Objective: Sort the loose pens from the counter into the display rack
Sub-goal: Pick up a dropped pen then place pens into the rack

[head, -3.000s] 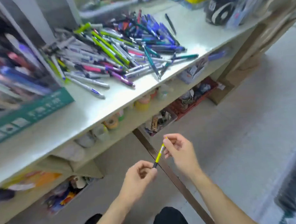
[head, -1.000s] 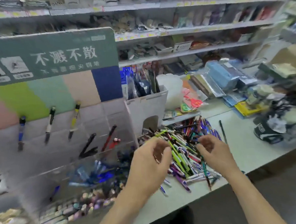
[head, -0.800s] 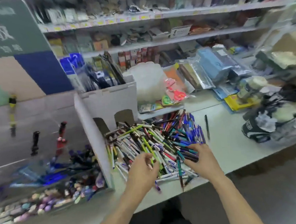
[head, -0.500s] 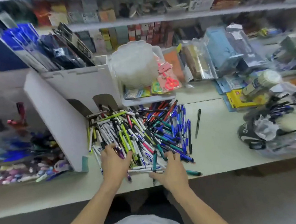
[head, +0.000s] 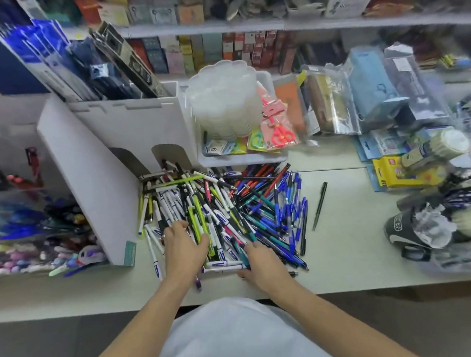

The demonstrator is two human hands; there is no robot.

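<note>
Now both hands, left [head: 184, 247] and right [head: 263, 262], rest flat-fingered on the pen pile [head: 230, 206].

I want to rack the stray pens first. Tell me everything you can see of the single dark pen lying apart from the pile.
The dark pen is slim, black or very dark green, with what looks like a cap and clip at its far end. It lies flat on the pale counter, alone, right of the pile of pens, its length running away from the person and tilted slightly right. Nothing but the counter touches it; neither hand is on it.

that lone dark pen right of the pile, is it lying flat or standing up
Lying flat: the dark pen rests full length on the counter, apart from the pen pile.
</note>
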